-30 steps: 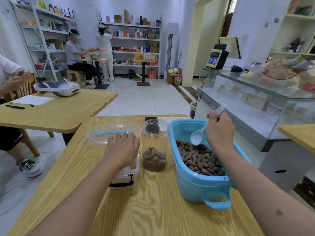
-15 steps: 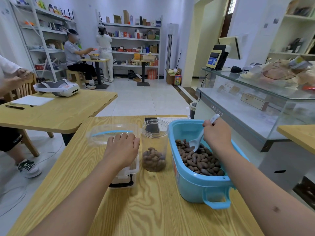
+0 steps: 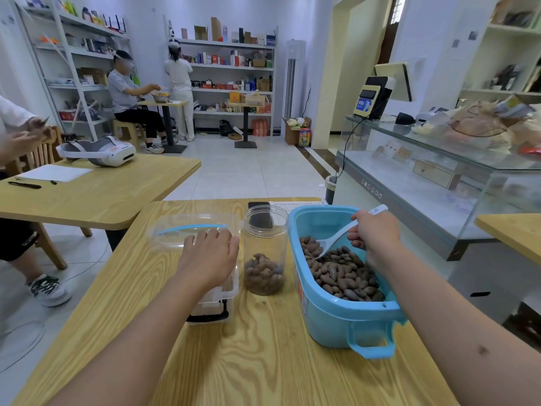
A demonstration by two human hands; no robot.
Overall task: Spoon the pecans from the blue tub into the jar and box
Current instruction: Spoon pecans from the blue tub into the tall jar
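While gripping the white spoon (image 3: 341,234) by its handle, right hand (image 3: 376,232) digging the bowl into the pecans (image 3: 339,271) in the blue tub (image 3: 336,315). Left hand (image 3: 212,253) lying flat, fingers relaxed, on the clear box (image 3: 205,238). Jar (image 3: 265,250) standing between box and tub on the bench (image 3: 248,361), just left of the spoon, nearer the right hand.

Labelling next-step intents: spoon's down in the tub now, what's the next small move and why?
Probably scoop and lift. The right hand grips the white spoon with its bowl dug into the pecans in the blue tub; the open jar alongside is only partly filled, and the left hand rests on the clear box.
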